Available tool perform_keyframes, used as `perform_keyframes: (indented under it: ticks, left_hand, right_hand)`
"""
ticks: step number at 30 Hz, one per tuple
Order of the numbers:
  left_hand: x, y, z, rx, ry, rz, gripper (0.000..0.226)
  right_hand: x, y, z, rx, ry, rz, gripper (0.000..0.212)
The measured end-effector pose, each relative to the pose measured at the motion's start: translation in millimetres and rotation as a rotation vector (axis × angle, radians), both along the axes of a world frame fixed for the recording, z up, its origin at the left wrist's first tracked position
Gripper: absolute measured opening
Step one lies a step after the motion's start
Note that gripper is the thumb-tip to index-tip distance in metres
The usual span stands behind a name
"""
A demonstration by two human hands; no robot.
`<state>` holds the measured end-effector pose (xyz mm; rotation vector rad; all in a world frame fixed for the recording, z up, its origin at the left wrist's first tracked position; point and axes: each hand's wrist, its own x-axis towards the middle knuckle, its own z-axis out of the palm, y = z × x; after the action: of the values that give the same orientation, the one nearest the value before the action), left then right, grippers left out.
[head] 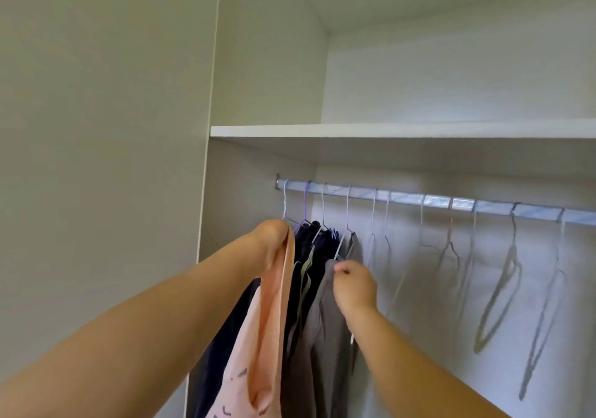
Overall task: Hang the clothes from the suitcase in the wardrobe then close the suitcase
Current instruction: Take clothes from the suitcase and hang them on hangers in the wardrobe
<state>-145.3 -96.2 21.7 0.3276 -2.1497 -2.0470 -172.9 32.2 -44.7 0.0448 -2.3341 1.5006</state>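
Our left hand point(274, 243) grips the peach garment point(267, 337) by the rail point(403, 196); our right hand point(353, 283) seems to pinch grey clothing point(322, 337).

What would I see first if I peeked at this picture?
Inside the wardrobe, the left hand grips a peach garment at the left, and the right hand pinches a grey garment beside it. To the right, empty hangers dangle from the shiny rail.

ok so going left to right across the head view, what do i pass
wardrobe door → left hand gripping the peach garment → dark hanging clothes → grey garment pinched by the right hand → empty hangers
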Motion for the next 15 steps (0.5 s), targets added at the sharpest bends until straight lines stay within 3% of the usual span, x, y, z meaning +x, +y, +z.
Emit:
perform_keyframes:
  ticks: [7,11,15]
  left_hand:
    - [-57,2,4,-0.053,-0.043,-0.005,0.033]
    - [-79,5,-3,-0.045,-0.075,-0.036,0.032]
    - [-92,6,-6,0.004,-0.083,-0.02,0.024]
  right_hand:
    - [-65,8,0,0.331,-0.019,-0.128,0.036]
    - [-88,15,0,-0.047,-0.164,-0.116,0.054]
    - [-116,20,5,-0.261,-0.215,-0.19,0.02]
